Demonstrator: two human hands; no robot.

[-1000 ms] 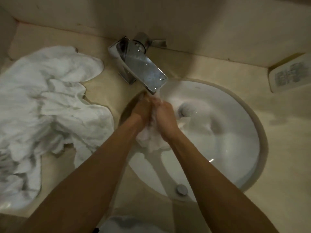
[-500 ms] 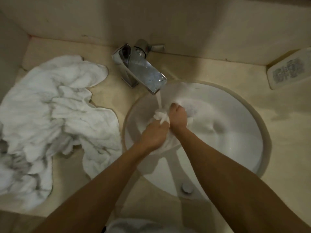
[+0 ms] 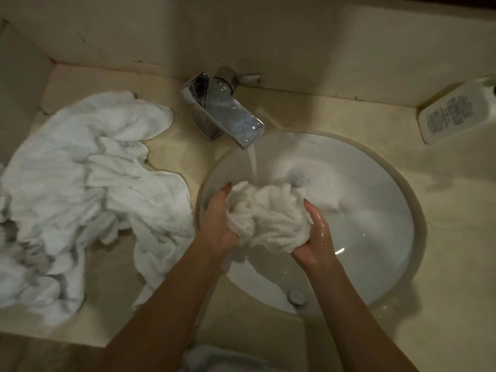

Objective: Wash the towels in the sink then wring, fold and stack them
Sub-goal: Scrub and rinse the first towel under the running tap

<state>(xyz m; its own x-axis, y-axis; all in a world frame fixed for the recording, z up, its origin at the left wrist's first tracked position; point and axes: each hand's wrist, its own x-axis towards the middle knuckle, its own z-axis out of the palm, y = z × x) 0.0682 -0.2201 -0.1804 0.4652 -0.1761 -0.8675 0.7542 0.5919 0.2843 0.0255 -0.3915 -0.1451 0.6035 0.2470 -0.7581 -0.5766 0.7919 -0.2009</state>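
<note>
Towel (image 3: 265, 218) (bunched, wet) gripped by curled fingers of left hand (image 3: 218, 224) and right hand (image 3: 315, 237) over sink (image 3: 375, 210).

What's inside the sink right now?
In the sink, both hands, left hand and right hand, hold a bunched wet towel under water running from the tap. A drain shows behind it; the basin beneath the towel is hidden.

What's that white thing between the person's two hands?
A bunched wet towel, gripped by the left hand and right hand under the tap's running water, seen in the head view.
</note>
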